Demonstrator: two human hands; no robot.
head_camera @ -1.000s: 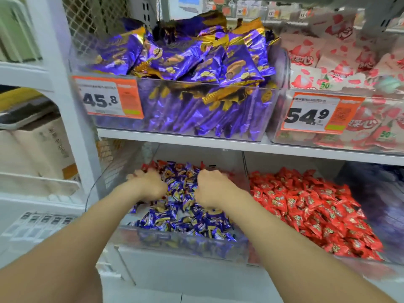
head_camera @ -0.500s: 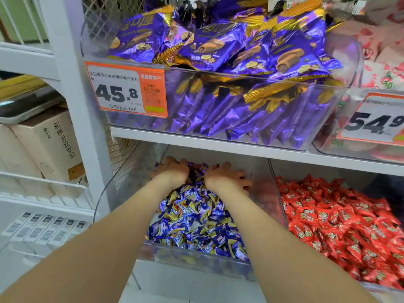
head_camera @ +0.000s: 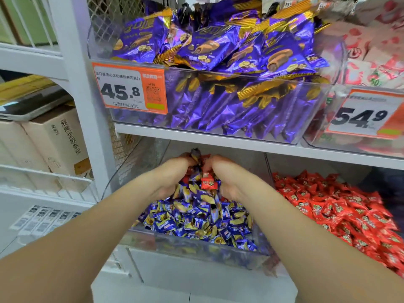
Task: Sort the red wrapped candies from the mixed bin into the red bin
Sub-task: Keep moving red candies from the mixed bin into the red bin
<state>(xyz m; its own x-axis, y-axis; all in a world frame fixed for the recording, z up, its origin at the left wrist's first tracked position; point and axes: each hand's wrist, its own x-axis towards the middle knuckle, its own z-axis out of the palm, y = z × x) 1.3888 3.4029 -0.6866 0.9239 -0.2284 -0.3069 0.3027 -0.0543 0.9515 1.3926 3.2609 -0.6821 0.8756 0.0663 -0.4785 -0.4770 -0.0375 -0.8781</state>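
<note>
The clear mixed bin (head_camera: 192, 248) on the lower shelf holds a heap of blue-and-gold wrapped candies (head_camera: 196, 219). My left hand (head_camera: 172, 178) and my right hand (head_camera: 231, 178) are deep in its far end, cupped toward each other with curled fingers around a raised mound of candies. A red wrapped candy (head_camera: 208, 182) sits on top of that mound between my palms, and a few more red ones show at my fingertips. To the right, the red bin (head_camera: 268, 169) is filled with red wrapped candies (head_camera: 341, 206).
The upper shelf board (head_camera: 218, 141) hangs low over my hands. On it stand a clear bin of purple snack packs (head_camera: 218, 62) with a 45.8 price tag (head_camera: 129, 88) and a bin of pink-and-white packs (head_camera: 371, 51). Cardboard boxes (head_camera: 54, 138) sit at the left.
My hands moved from lying apart on the heap to pulling together and lifting a mound of candies, which uncovers a red one. The view came closer and shifted right.
</note>
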